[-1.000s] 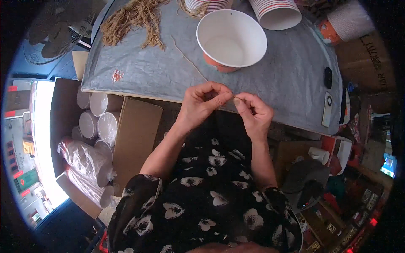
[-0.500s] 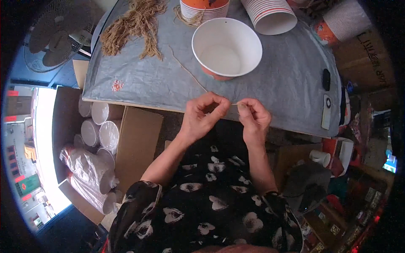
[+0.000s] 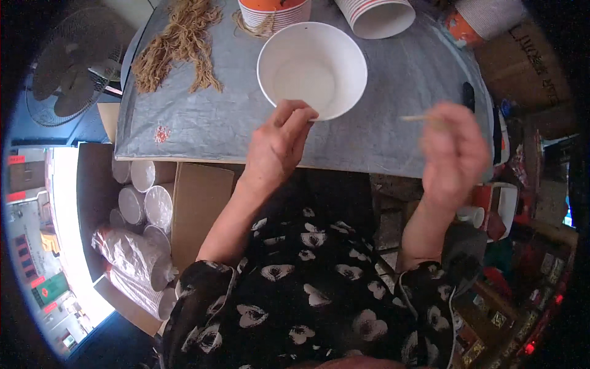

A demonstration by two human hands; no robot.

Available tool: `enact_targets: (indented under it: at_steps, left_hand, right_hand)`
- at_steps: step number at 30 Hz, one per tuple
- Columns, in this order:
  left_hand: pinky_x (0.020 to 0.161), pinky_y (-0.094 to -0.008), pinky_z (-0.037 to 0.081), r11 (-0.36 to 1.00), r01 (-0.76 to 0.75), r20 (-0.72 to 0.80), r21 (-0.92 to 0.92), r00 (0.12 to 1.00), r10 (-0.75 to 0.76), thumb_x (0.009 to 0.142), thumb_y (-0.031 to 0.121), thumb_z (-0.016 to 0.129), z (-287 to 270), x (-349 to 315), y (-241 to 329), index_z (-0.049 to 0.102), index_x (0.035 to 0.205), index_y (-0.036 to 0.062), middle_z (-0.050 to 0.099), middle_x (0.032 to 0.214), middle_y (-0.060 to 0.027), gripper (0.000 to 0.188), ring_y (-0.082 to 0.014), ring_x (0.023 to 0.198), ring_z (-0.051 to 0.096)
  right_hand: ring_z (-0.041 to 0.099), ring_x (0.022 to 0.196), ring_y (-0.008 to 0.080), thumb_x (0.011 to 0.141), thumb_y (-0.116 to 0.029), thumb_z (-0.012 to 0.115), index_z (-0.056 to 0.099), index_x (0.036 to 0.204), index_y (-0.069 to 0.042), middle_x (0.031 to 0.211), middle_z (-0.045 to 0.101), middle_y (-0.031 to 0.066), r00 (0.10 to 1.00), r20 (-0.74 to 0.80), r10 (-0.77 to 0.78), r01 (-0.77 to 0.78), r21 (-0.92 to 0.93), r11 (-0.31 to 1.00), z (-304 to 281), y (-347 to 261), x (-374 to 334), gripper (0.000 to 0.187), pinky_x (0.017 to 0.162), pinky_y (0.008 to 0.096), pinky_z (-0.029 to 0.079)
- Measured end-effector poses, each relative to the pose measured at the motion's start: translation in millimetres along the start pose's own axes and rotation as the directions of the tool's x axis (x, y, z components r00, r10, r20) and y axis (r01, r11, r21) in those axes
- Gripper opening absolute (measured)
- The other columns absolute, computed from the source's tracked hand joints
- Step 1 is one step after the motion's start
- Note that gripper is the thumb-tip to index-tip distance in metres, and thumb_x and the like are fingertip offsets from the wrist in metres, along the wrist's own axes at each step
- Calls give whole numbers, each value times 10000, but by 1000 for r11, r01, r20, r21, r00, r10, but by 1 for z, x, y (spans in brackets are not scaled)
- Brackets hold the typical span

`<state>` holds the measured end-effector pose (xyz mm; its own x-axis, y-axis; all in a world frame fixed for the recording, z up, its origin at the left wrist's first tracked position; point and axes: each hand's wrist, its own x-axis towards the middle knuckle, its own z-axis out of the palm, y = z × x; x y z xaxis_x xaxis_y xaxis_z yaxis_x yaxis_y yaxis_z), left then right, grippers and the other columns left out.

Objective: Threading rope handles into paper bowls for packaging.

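Observation:
A white paper bucket [image 3: 312, 71] stands on the grey-covered table, its open mouth facing me and a small hole near its far rim. My left hand [image 3: 276, 138] is closed at the bucket's near rim, thumb and fingers pinched on the edge. To the right, over the table's front edge, my right hand [image 3: 455, 150] is raised and smeared by motion. From its pinched fingers a short pale piece of string [image 3: 415, 117] points left toward the bucket. Whether the string continues to the bucket cannot be made out.
A bundle of brown twine [image 3: 178, 46] lies at the table's far left. Behind the bucket stands an orange-and-white stack of buckets [image 3: 275, 13], with another stack [image 3: 381, 17] lying beside it. A cardboard box [image 3: 203, 203] of wrapped buckets is at left; a fan [image 3: 70, 67] stands beyond.
My hands have parted: the left has moved up to the bucket's near rim, the right has swung right and up with the string. The string no longer trails across the table left of the bucket.

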<state>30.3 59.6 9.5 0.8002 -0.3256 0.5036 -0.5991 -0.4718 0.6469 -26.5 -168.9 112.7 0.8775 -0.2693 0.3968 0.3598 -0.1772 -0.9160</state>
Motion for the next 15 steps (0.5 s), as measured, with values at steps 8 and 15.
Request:
enact_targets:
  at_steps: [8, 15]
  left_hand:
    - [685, -423, 611, 998, 54, 66, 36, 996, -56, 892, -17, 635, 6, -35, 17, 628, 1100, 48, 665, 1094, -123, 218, -364, 850, 712]
    - [749, -420, 606, 994, 104, 91, 9, 990, -105, 873, -48, 651, 6, -39, 22, 630, 1110, 56, 677, 1126, -126, 259, -360, 923, 707]
  right_hand:
    - [480, 651, -5, 966, -27, 635, 640, 953, 33, 732, 609, -51, 847, 447, 287, -180, -266, 947, 34, 57, 2, 62, 575, 184, 371]
    - [601, 602, 76, 915, -76, 653, 653, 921, 19, 673, 677, 76, 799, 476, 367, -171, -405, 898, 42, 64, -3, 94, 560, 286, 470]
